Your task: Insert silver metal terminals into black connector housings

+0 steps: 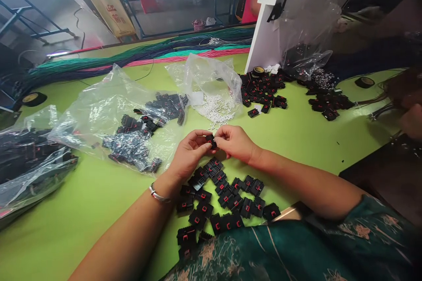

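Note:
Between the fingers of my left hand (pixel 191 151) is a small black plastic connector housing (pixel 211 141) with a red mark on it. My right hand (pixel 237 142) meets it from the right, thumb and forefinger pinched at the housing's edge. Whether a small part sits in that pinch is hidden. Below both hands, many more black connector housings (pixel 227 197) with red clips lie scattered on the green tabletop (pixel 296 158). Just beyond my fingers, small white plastic pieces (pixel 217 109) spill from the mouth of a clear plastic bag (pixel 211 72).
At left, clear bags (pixel 99 96) hold black housings. Another housing heap (pixel 263 88) lies by a white upright panel (pixel 263 22). Bundled green, red and dark wires (pixel 148 52) run along the far edge. Black tape rolls (pixel 34 99) lie about. A person's hand (pixel 412 123) shows at right.

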Motion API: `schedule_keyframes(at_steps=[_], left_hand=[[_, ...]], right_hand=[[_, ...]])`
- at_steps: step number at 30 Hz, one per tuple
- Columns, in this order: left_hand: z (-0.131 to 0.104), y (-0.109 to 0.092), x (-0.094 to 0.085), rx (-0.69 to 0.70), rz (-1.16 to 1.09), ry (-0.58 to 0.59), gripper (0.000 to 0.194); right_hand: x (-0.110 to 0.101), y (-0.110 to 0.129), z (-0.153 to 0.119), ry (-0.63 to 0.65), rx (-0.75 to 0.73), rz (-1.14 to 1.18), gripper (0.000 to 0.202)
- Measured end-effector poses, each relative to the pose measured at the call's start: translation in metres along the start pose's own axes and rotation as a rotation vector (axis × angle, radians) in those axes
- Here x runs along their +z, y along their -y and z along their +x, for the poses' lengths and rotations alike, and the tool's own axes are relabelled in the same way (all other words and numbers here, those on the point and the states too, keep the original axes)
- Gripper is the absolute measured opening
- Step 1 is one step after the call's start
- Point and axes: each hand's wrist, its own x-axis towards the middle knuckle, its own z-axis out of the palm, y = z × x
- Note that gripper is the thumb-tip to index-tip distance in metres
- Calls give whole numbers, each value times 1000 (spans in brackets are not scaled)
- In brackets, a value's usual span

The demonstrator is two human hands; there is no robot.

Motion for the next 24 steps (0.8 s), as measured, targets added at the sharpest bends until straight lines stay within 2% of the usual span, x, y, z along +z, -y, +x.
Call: schedule_keyframes(at_steps=[4, 7, 10, 15, 18, 21, 24], left_hand=[[0, 0, 4, 40, 55, -58, 32], [0, 0, 4, 54, 45, -81, 31], [0, -1, 2, 38, -15, -64, 32], [-1, -3, 0, -41, -100, 19, 37], [-2, -3, 0, -36, -74, -1, 37], [-3, -5, 1, -13, 58, -19, 35], [-6, -9, 3, 56, 395, 29, 28]], right_hand=[[5, -9, 4, -102, -177, -195, 6], [7, -10, 6, -110, -222, -204, 7], [5, -6, 4, -79, -169, -81, 7], [-1, 1, -3, 73, 44, 236, 19], [-7, 2, -1, 15, 31, 254, 20], [-17, 1, 6, -95, -20, 159, 17], [-29, -3, 12, -211, -68, 81, 17]])
